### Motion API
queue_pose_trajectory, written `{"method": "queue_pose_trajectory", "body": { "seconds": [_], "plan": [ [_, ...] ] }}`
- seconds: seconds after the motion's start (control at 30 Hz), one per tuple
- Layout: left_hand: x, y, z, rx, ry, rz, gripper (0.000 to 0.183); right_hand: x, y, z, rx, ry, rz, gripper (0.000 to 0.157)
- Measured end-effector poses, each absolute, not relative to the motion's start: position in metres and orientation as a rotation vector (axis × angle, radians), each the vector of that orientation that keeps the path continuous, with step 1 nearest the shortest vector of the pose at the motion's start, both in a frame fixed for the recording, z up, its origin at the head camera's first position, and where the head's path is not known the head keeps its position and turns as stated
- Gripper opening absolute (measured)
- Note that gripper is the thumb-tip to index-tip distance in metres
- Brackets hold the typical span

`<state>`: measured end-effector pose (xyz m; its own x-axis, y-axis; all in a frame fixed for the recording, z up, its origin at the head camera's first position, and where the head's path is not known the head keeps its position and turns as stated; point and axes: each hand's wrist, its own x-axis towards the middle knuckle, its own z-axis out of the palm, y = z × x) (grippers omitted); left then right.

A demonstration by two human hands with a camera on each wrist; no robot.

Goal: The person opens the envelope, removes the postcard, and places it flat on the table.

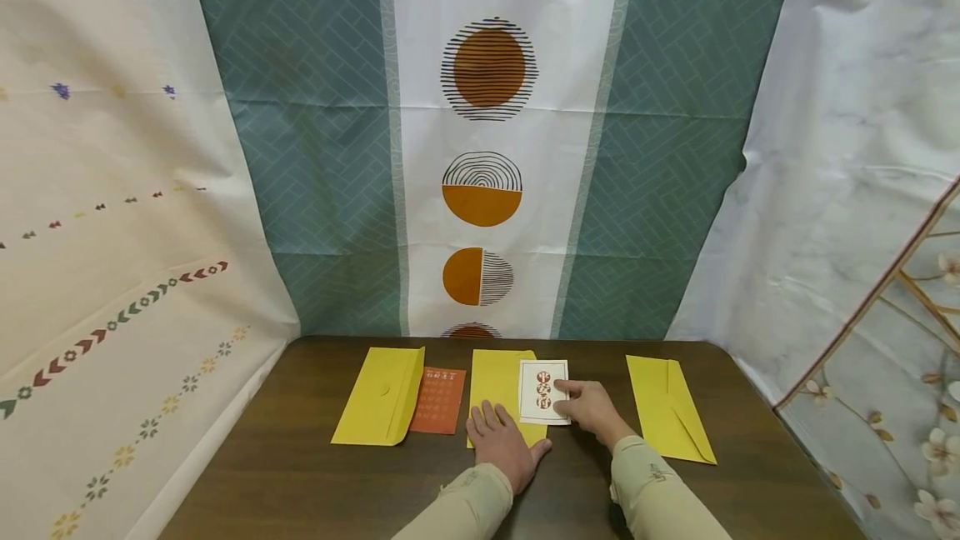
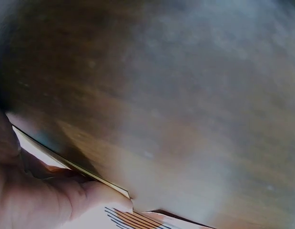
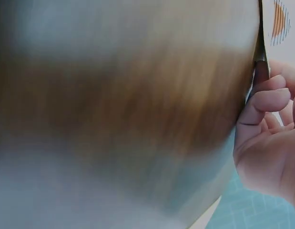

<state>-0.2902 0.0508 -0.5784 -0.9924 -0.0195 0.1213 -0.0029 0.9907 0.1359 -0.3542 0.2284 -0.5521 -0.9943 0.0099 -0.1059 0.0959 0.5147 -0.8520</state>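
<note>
A right hand [image 1: 595,412] pinched the right edge of a white card [image 1: 534,403] at the lower centre of the frame.
The left hand [image 1: 502,450], fingers outstretched, rested on a yellow envelope [image 1: 491,377] that the card partly covered; a red packet [image 1: 438,401] lay farther left.

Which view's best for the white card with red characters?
Head: it shows the white card overlapping the middle yellow envelope, characters visible, the right hand at its edge. Left wrist shows no recognizable card; right wrist shows only a thin edge at that hand, possibly the card's.
</note>
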Motion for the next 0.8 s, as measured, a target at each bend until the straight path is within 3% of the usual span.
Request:
{"method": "queue_pose_trajectory", "body": {
  "seconds": [0.47,0.8],
  "plan": [
    [-0.292,0.051,-0.581,0.03,-3.024,-0.209,0.116,-0.354,0.275,-0.542,0.124,2.803,-1.241,0.055],
    [-0.289,0.051,-0.575,0.025,-3.057,-0.182,0.118,-0.351,0.269,-0.537,-0.024,2.849,-1.065,0.052]
  ]
}}
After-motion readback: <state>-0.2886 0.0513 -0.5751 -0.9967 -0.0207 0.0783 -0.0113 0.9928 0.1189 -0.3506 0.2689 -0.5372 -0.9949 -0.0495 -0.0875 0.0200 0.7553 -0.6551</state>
